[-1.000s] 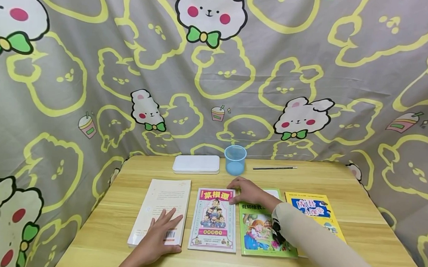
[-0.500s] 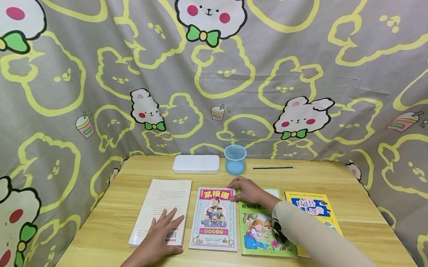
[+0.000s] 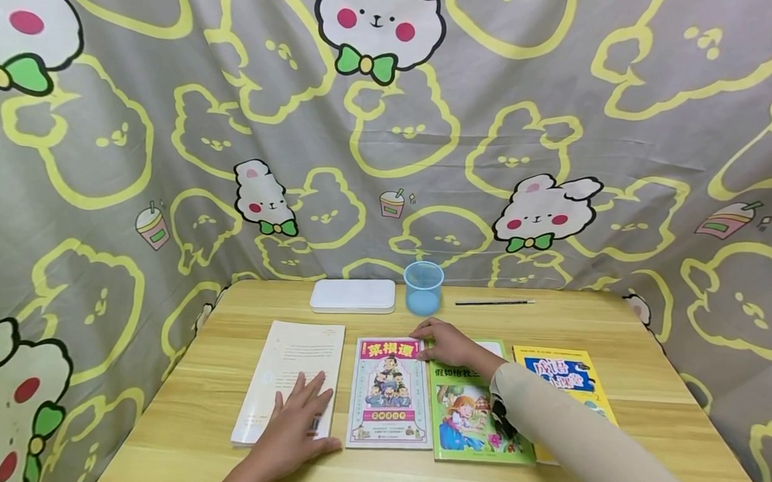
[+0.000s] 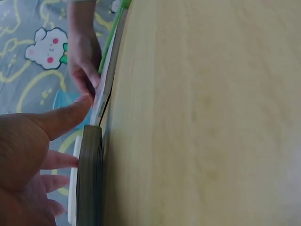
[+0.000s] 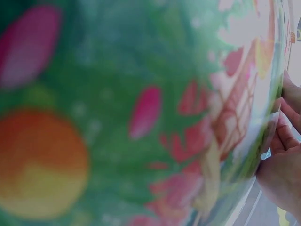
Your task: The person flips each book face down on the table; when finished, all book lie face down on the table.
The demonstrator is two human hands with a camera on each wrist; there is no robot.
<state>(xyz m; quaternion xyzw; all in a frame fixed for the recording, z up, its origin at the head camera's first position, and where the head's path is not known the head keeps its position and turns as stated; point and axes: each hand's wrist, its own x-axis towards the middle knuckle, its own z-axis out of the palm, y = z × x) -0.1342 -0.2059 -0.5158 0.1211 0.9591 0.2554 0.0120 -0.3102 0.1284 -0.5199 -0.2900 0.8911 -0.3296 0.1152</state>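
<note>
My left hand (image 3: 290, 431) rests on the lower right part of a thick cream book (image 3: 297, 359), fingers spread, thumb past its right edge. In the left wrist view, that thumb points toward the neighbouring book. My right hand (image 3: 453, 343) reaches across a green picture book (image 3: 462, 417) and holds the upper right corner of a paperback with a pink title banner (image 3: 391, 392). Its fingers bend over the far edge and the thumb lies on the cover. The green book's blurred cover (image 5: 117, 141) fills most of the right wrist view, with fingers at its right.
A yellow book (image 3: 562, 360) lies at the right, partly under the right sleeve (image 3: 559, 414). Along the back of the wooden table (image 3: 177, 433) are a white case (image 3: 353, 296), a blue mesh pen cup (image 3: 423, 289) and a pencil (image 3: 495, 302). A patterned curtain (image 3: 454, 150) hangs behind.
The pink-bannered paperback has shifted slightly right and away from me, its lower edge toward the green book. My left hand has slid a little to the right; the right hand has barely moved.
</note>
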